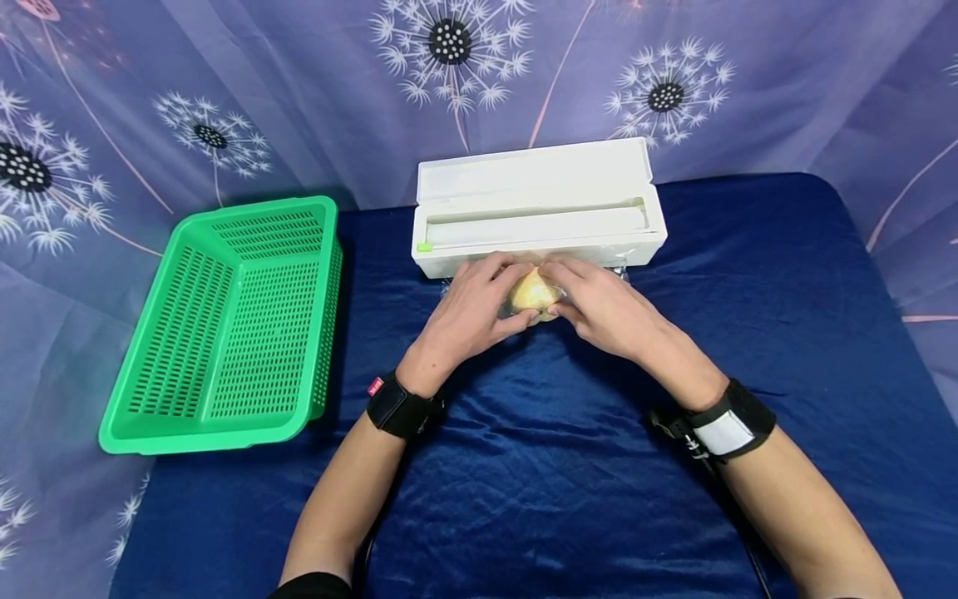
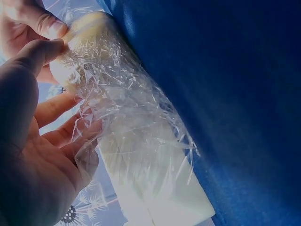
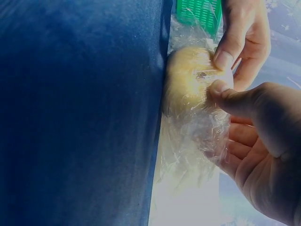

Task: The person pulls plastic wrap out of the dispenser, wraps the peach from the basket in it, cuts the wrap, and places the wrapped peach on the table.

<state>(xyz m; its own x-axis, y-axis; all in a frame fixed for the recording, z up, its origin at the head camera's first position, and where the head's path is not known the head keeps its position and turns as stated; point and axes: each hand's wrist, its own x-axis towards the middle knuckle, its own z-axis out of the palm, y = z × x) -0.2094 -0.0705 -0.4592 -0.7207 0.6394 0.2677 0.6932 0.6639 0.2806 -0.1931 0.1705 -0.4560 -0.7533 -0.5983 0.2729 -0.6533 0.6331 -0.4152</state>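
On the blue satin cloth [image 1: 524, 466], head view: left hand [image 1: 467, 312] and right hand [image 1: 606, 308] are cupping a round yellow fruit [image 1: 533, 293] before the open white film dispenser [image 1: 535, 216]; a perforated green basket [image 1: 224, 333] is sitting empty. Wrist views: thumbs are pinching crinkled cling film [image 2: 127, 108] onto the fruit [image 3: 188, 80].

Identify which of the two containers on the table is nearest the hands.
The white wrap dispenser box, lid open, directly behind both hands; the green basket sits apart.
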